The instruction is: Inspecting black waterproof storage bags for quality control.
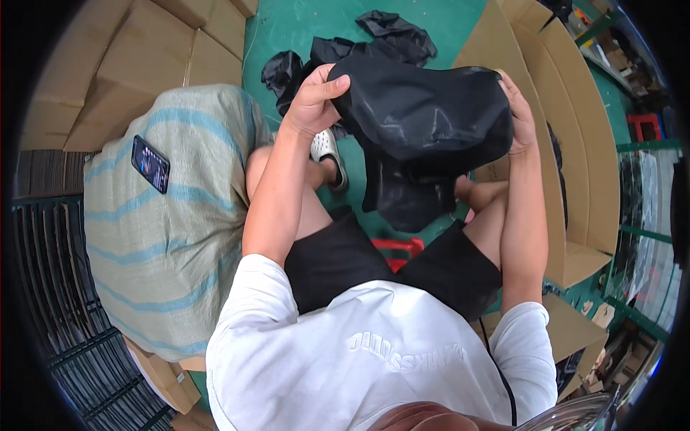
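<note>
A black, glossy, pliable cover-like piece (424, 108) is stretched between my two hands above my knees; its exact kind cannot be told. My left hand (316, 99) pinches its left edge, thumb on top. At the right edge my right hand (519, 113) grips it, with most of those fingers hidden behind the material. A narrower black part (410, 197) hangs below it between my legs; whether it is the same piece is unclear. Beyond, several crumpled black pieces (395, 39) lie in a loose heap on the green floor.
A bulging striped woven sack (172, 237) stands at my left with a phone (151, 165) on it. Cardboard boxes (140, 65) are stacked behind. To my right is an open carton (582, 158) with dark contents. Part of a red stool (402, 248) shows beneath me.
</note>
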`<state>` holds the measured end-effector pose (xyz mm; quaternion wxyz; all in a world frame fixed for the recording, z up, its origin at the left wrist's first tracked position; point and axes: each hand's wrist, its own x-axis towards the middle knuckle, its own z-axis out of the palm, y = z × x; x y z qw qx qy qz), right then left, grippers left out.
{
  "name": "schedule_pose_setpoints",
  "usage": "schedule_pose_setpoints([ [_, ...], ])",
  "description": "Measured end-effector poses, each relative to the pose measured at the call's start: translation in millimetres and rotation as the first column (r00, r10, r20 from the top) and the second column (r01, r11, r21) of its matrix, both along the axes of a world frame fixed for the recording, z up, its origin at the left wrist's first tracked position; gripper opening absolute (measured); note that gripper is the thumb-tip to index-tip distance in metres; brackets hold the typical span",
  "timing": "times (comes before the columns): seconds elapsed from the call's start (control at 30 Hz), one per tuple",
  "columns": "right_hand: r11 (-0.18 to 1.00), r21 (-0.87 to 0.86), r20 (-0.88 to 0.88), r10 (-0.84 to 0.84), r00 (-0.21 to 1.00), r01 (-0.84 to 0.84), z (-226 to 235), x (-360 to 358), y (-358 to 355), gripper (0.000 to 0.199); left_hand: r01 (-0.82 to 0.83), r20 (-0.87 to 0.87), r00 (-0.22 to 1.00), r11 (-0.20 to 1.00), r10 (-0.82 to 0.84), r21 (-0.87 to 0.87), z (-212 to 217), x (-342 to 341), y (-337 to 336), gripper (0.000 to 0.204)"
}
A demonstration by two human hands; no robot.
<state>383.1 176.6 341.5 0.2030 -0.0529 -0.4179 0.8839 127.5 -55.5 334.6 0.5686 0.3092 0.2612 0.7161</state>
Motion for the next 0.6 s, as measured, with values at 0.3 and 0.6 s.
schedule_pose_setpoints([
  [0.3, 0.927, 0.322, -0.316, 0.297, 0.901, -0.193, 47, 102, -79, 0.029, 0.424, -0.350, 0.890, 0.810, -0.291, 0.404, 40, 73, -70, 0.023],
  [0.6, 0.984, 0.160, 0.388, 0.013, 0.922, -0.081, -61, 12, 16, 0.012, 0.036, 0.051, 0.999, 0.914, -0.017, -0.404, -60, 18, 27, 0.020],
])
